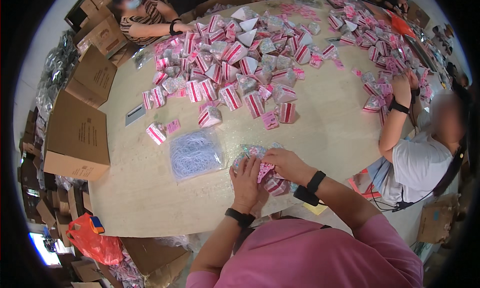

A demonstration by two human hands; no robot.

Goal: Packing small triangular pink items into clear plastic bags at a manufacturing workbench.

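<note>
Near the table's front edge my left hand (245, 180) presses its fingers onto a pink printed card (265, 171). My right hand (290, 166) curls over the card from the other side, with its fingertips partly hidden. Under both hands lies a pink-and-white cake-slice toy (275, 186), and a patterned clear bag (254, 150) shows just beyond my fingers. Left of my hands rests a flat clear bag of pale strings (196, 154). Farther off, a single wrapped cake slice (156, 133) has a pink card (173, 126) beside it.
A big pile of wrapped cake slices (230, 99) covers the far table (150, 198). Cardboard boxes (75, 133) stand along the left edge. One co-worker (150, 23) reaches into the pile at far left; another (422, 153) sits at right. A red plastic bag (95, 240) is below left.
</note>
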